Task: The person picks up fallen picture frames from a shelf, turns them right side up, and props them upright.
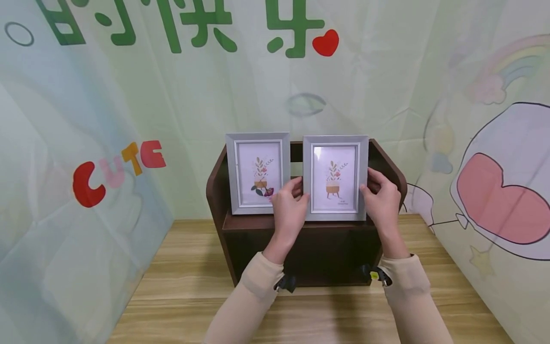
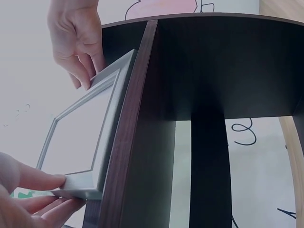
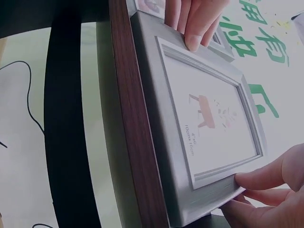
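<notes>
A silver picture frame (image 1: 335,216) with a plant print stands on the upper shelf of a dark brown rack, at the right. My left hand (image 1: 290,205) pinches its left edge, thumb in front and fingers behind. On the opposite edge my right hand (image 1: 381,198) grips it the same way. From the left wrist, the frame (image 2: 95,183) sits at the shelf board's edge. In the right wrist view the right thumb (image 3: 266,175) presses the front border. A second silver picture frame (image 1: 258,135) stands to the left, with a dark pink flower (image 1: 268,192) at its lower right.
The brown rack (image 1: 296,258) has curved side panels and a lower compartment, and it stands on a wood-grain table (image 1: 180,272). Behind it hangs a printed cloth (image 1: 193,95) with green characters; more cloth covers both sides.
</notes>
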A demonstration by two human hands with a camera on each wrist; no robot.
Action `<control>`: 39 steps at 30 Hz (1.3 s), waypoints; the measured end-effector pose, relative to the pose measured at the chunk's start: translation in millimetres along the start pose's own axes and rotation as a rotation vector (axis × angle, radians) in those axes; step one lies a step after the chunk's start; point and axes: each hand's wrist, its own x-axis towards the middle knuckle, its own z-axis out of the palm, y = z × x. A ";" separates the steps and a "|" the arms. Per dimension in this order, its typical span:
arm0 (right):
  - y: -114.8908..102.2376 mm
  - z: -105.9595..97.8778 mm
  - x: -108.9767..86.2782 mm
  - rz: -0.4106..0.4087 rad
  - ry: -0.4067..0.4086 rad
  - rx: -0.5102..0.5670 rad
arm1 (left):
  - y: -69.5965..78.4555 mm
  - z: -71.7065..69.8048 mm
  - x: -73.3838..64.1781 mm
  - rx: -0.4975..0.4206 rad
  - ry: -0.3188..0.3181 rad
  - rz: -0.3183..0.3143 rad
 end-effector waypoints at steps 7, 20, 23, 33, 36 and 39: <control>0.5 -0.9 0.2 -0.037 0.007 0.000 | 0.2 -0.2 2.7 0.021 0.017 0.025; 4.1 -0.6 0.5 -0.105 0.061 0.039 | 1.7 1.9 5.4 0.050 0.010 0.046; 4.2 -0.1 0.4 -0.106 0.066 0.039 | 1.1 2.3 6.3 0.056 0.012 0.053; 2.8 3.3 -0.9 -0.129 0.107 0.036 | -0.2 3.4 10.1 0.041 0.027 0.092; 3.3 5.0 -0.7 -0.142 0.124 0.046 | -1.6 4.3 10.7 0.026 0.024 0.100; 4.0 6.2 -0.3 -0.151 0.133 0.058 | -3.1 5.4 11.0 0.021 0.022 0.109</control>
